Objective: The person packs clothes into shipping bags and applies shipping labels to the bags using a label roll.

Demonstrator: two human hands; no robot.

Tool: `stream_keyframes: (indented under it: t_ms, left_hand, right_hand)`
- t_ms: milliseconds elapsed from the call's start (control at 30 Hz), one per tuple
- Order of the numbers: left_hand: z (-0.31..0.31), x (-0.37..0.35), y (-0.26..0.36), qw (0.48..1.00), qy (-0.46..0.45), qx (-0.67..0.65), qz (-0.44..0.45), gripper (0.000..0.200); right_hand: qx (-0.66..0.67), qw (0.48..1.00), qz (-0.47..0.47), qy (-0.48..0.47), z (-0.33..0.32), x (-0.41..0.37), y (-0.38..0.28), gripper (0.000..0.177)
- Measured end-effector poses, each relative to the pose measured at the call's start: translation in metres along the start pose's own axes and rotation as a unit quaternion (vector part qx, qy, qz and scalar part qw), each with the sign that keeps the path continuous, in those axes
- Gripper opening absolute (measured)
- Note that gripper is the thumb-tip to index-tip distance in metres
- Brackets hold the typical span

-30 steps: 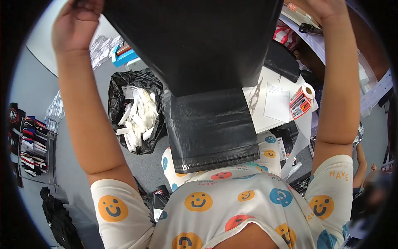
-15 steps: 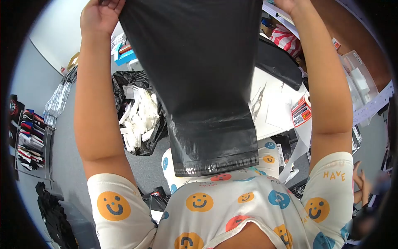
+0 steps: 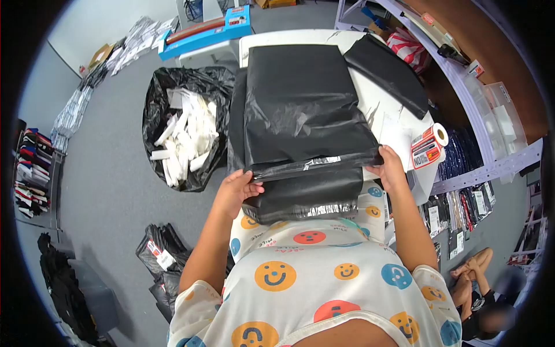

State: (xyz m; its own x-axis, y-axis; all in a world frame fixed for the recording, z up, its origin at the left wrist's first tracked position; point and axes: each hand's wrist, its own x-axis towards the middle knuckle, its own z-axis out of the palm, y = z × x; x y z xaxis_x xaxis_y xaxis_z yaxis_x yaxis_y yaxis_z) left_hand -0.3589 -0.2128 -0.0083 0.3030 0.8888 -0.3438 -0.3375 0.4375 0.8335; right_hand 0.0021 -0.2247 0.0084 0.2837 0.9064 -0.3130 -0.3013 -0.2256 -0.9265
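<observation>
**Both hands pinch the near edge of a black mailer on the table**

The black poly mailer lies flat on the white table, its open end with the shiny seal strip facing the person. The left hand grips the near left corner, fingers curled over it. The right hand grips the near right corner.

Under it, a second black mailer hangs over the table's near edge against the person's smiley-print shirt. A further black mailer lies at the table's far right. A roll of labels stands just beside the right hand. Left of the table, on the floor, an open bin bag holds white strips.
</observation>
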Motion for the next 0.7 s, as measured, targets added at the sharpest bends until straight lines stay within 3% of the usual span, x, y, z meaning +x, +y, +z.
stream_keyframes:
  t_ms: [200, 300, 467, 567, 600, 700]
  left_hand:
    - [0.001, -0.017, -0.008, 0.995, 0.032, 0.082, -0.052, 0.014]
    - [0.004, -0.022, -0.017, 0.988, 0.040, 0.124, -0.079, 0.014]
    - [0.006, -0.029, -0.029, 0.983, 0.016, 0.166, -0.082, 0.016]
    - [0.000, -0.033, -0.032, 0.980, 0.014, 0.180, -0.083, 0.017]
    - [0.000, -0.034, -0.034, 0.980, 0.014, 0.183, -0.078, 0.017]
    - [-0.002, -0.037, -0.038, 0.981, 0.018, 0.184, -0.063, 0.016]
  right_hand:
    - [-0.144, 0.988, 0.052, 0.012, -0.019, -0.023, 0.005, 0.014]
    - [-0.218, 0.975, 0.018, 0.038, -0.031, -0.026, 0.010, 0.013]
    - [-0.381, 0.923, 0.024, 0.050, -0.037, -0.034, 0.000, 0.035]
    - [-0.560, 0.793, -0.205, 0.124, -0.049, -0.026, 0.010, 0.038]
    - [-0.557, 0.790, -0.207, 0.152, -0.038, -0.030, 0.006, 0.040]
    - [-0.454, 0.847, -0.272, 0.053, 0.022, -0.049, 0.000, 0.032]
